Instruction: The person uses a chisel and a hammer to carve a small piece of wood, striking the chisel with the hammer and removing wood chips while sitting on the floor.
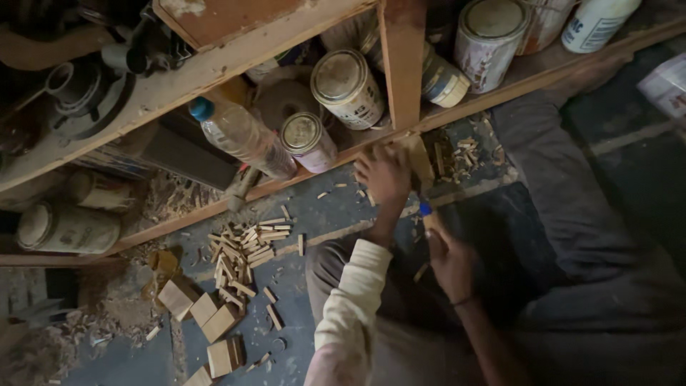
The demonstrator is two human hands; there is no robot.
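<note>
My left hand (pixel 384 176), in a cream sleeve, presses on a light wooden block (pixel 420 161) standing on the floor by the shelf's bottom rail. Its fingers curl over the block's left side. My right hand (pixel 447 256), bare-armed with a thin wristband, is closed around a small tool with a blue end (pixel 426 209). The tool points up toward the block, and its tip is hidden in the dark. Small wood chips (pixel 464 151) lie just beyond the block.
A heap of short wooden sticks (pixel 241 251) and several square blocks (pixel 209 316) lie on the floor at left. The wooden shelf (pixel 400 64) holds paint tins (pixel 347 87) and a plastic bottle (pixel 241 137). My grey-trousered leg (pixel 572 193) stretches along the right.
</note>
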